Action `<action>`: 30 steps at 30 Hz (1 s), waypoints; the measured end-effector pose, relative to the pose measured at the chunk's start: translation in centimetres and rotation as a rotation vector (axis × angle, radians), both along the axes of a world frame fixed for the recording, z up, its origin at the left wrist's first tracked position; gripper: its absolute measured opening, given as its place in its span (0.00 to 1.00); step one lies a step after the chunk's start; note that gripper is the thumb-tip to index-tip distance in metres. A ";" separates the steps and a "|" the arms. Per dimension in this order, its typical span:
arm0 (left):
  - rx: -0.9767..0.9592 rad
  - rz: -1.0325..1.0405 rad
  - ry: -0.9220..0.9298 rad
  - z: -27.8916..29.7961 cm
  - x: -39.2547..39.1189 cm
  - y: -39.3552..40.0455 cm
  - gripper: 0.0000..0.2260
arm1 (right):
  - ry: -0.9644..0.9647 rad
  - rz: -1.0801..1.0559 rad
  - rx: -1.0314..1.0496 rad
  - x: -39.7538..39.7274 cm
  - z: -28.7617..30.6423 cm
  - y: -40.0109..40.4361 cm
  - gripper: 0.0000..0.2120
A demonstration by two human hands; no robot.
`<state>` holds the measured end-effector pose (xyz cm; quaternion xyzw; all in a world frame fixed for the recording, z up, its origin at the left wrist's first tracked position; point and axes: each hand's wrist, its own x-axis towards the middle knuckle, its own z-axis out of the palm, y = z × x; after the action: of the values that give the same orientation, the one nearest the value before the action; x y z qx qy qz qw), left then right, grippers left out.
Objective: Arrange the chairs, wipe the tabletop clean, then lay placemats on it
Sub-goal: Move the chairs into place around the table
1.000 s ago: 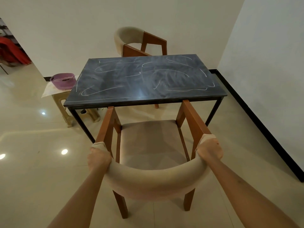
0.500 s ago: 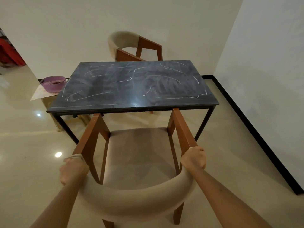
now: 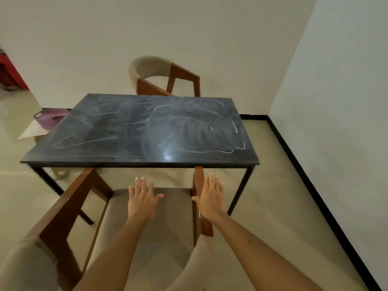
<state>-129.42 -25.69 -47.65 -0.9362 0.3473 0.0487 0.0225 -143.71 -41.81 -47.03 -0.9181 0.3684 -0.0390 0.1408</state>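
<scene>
A dark stone tabletop [image 3: 117, 148] on thin black legs carries white chalk scribbles and smears. Right under me stands the near chair [image 3: 174, 208], with wooden arms, a beige seat and a curved beige back; the front ends of its arms reach the table's near edge. My left hand [image 3: 142, 200] is held flat over the seat with fingers spread. My right hand [image 3: 211, 199] is flat too, above the chair's right arm. Neither hand holds anything. A second, matching chair [image 3: 165, 78] stands behind the table, turned aside.
A purple basket [image 3: 51, 117] sits on a pale sheet on a low stool left of the table. White walls close the back and right sides, with a black skirting strip [image 3: 310, 185] along the floor. Open tiled floor lies to the left.
Both hands have let go of the near chair's curved back and now reach forward, flat, over the seat. The chair stands closer to the table and I am nearer to it.
</scene>
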 end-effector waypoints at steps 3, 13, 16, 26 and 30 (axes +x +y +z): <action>-0.040 -0.049 0.007 1.4 -1.1 -6.0 0.30 | -0.013 -0.051 0.012 -0.7 1.4 -4.8 0.41; -0.026 -0.126 -0.056 3.0 -4.9 -23.8 0.30 | 0.013 -0.082 -0.043 -3.3 4.2 -22.1 0.41; -0.046 -0.101 -0.078 3.4 -5.4 -29.8 0.30 | 0.003 -0.042 -0.063 -3.5 4.9 -28.4 0.41; -0.084 -0.080 -0.099 6.3 -5.4 -48.2 0.31 | 0.038 0.099 -0.075 -3.1 6.6 -47.3 0.42; -0.050 -0.017 -0.095 5.8 -3.3 -53.4 0.31 | 0.063 0.160 -0.094 -1.0 6.3 -53.5 0.42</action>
<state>-132.69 -79.04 -41.89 -0.9348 0.3547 -0.0048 0.0162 -144.67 -95.34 -40.72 -0.9510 0.2958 -0.0158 0.0887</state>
